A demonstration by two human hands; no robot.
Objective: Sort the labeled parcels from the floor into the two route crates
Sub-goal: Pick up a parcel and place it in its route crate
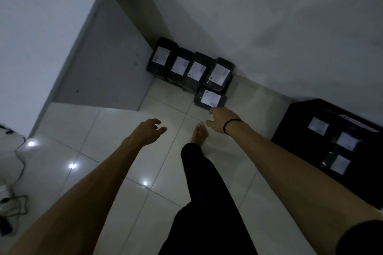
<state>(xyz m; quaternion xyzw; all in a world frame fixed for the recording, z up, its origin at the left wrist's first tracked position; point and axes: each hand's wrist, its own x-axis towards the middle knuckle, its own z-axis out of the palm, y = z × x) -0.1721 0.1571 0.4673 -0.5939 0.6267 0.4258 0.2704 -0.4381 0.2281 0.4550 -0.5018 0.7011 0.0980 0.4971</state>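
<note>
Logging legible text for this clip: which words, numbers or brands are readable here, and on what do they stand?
No text here can be read.
Row of four parcels by the wall: white labels, print too blurred to read.
Front parcel: white label, only grey smudges.
Black crate: three white labels inside, too blurred.
Pale strip on the crate's top edge: unreadable.

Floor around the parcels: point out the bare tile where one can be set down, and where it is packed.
Bare tile lies along the wall between the front parcel and the black crate. More lies left of the left hand, below the white panel. Crowded: the four parcels side by side at the wall, with the right hand near the front one.
</note>
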